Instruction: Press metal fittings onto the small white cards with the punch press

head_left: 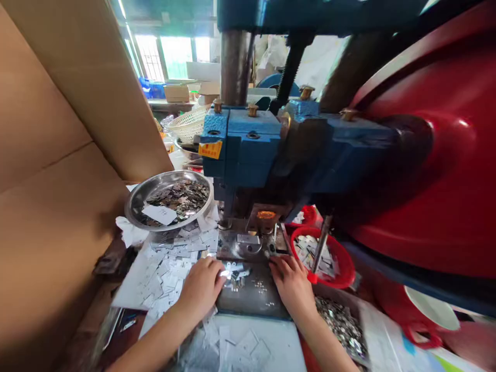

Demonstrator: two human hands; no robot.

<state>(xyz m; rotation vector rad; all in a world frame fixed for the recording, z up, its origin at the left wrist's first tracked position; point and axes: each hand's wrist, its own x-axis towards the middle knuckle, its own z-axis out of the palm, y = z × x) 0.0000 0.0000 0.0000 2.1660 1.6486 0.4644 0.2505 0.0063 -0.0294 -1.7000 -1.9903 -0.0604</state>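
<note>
At the left edge of the dark metal plate [253, 302], my left hand [202, 285] is closed, thumb and forefinger drawn together beside a cluster of small shiny metal pieces [237, 275]. What its fingertips hold, if anything, cannot be made out. My right hand [293, 285] lies at the plate's right edge, fingers stretched toward the lower die [248, 248] of the press. Nothing shows in that hand. Above the die stands the blue press ram [248, 155]. A rectangular metal piece [248, 239] sits on the die. Tiny bright bits are scattered across the plate.
A steel bowl [134, 206] of metal parts with a paper note stands at left, by loose flat metal pieces [166, 281]. On the right are a red basket [346, 281] of parts, a tray of small pieces [341, 320], a cup [430, 310] and a large red wheel [445, 181].
</note>
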